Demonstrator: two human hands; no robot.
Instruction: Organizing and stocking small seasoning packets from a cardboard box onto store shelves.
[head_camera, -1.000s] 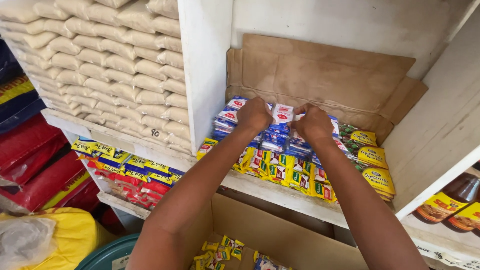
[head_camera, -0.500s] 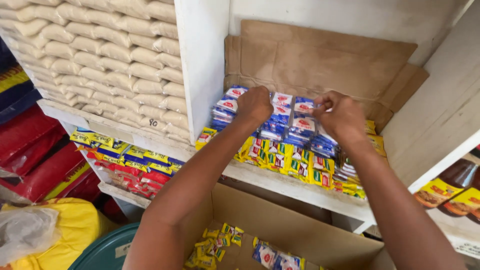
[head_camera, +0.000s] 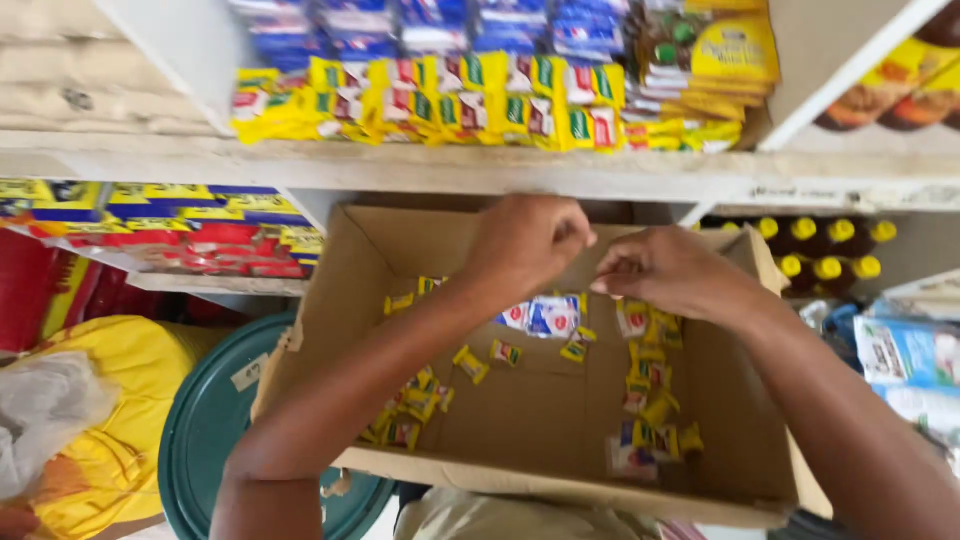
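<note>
- Looking down from the head view: our left hand (head_camera: 525, 240) and right hand (head_camera: 670, 272) hover over the open cardboard box (head_camera: 350, 270), just below the shelf edge (head_camera: 480, 165).
- Left grip is clenched into a loose fist; we cannot tell if anything is inside it.
- Right grip has fingertips pinched together, contents not visible.
- Loose sachets (head_camera: 645, 400) lie scattered on the box floor: yellow ones left and right, a blue-white pack (head_camera: 545, 317) near the back wall.
- Shelf row of yellow sachets (head_camera: 440, 100) and blue packs (head_camera: 420, 25) above already looks well filled.
- Judgement: stocking mostly done; a few dozen sachets remain in the box.
- Green lid (head_camera: 215, 430) sits left of the box.
</note>
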